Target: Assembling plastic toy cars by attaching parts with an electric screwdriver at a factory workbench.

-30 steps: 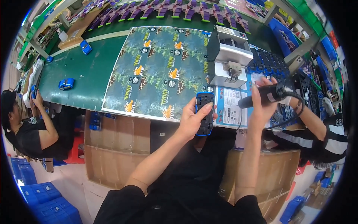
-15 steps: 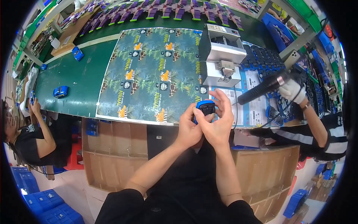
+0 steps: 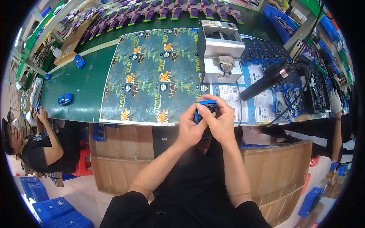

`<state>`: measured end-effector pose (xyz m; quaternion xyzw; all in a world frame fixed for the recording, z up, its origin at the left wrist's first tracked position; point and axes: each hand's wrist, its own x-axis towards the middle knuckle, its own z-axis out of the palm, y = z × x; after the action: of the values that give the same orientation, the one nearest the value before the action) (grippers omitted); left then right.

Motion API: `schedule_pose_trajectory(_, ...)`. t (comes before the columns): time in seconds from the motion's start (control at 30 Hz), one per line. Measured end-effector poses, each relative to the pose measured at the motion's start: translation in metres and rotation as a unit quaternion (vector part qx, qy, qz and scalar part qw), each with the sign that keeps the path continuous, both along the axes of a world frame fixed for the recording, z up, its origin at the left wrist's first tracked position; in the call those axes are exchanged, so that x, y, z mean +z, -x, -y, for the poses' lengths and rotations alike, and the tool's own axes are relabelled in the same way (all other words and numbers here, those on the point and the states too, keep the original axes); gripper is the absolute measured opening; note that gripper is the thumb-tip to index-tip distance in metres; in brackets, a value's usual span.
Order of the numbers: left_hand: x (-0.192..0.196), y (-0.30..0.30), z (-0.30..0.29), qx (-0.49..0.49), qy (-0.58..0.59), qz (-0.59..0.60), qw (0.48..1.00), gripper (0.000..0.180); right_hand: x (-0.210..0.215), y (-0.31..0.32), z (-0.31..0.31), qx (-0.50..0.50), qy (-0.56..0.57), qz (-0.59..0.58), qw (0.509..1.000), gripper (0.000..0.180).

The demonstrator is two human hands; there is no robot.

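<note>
Just in front of the table's near edge, my left hand (image 3: 191,126) and my right hand (image 3: 221,122) are closed together around a blue toy car (image 3: 207,102). Its black underside faces me, and my thumbs press on it. Fingers cover much of the car, so its far side is hidden. Directly ahead lies a sheet printed with jungle animals (image 3: 146,81), spread over the green table.
A grey metal bench machine (image 3: 222,51) stands beyond my hands. To its right hangs a black ribbed tool (image 3: 262,84) with a cable, above blue and black car parts (image 3: 292,97). Blue toy cars (image 3: 65,99) sit on the left. Co-workers flank me; cardboard trays (image 3: 277,173) are below.
My hands have closed more tightly over the toy car, which shows less. The co-worker's gloved hand on the right has left the black tool and moved right. The view has shifted slightly.
</note>
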<state>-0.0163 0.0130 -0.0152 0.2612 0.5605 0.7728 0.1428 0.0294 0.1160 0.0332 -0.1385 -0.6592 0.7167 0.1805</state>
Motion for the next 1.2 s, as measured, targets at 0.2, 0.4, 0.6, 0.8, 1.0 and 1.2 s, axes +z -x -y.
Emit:
schedule_pose_trajectory(0.2,-0.002,0.001,0.005,-0.019,-0.028,0.030,0.999,0.034,-0.011,0.003,-0.001,0.030,0.082,-0.045,0.995,0.028)
schedule_pose_trajectory(0.4,0.000,0.001,0.007,-0.013,-0.019,0.023,0.999,0.037,-0.018,0.004,0.000,0.023,0.065,-0.073,0.995,0.020)
schedule_pose_trajectory(0.6,0.004,0.010,0.004,-0.072,-0.044,0.059,0.995,0.040,-0.021,0.008,-0.008,0.004,0.101,-0.046,0.994,0.019)
schedule_pose_trajectory(0.8,0.019,0.024,0.005,-0.098,-0.047,0.165,0.980,0.035,0.004,-0.008,-0.008,-0.170,-0.126,-0.089,0.973,0.028)
schedule_pose_trajectory(1.0,0.013,0.062,0.013,-0.020,-0.104,0.299,0.948,0.040,0.022,-0.017,-0.102,-0.352,-0.222,-0.192,0.889,0.052)
schedule_pose_trajectory(1.2,0.010,0.061,0.003,-0.043,-0.057,0.255,0.964,0.038,0.041,0.026,-0.143,-0.084,0.091,-0.164,0.979,0.032)
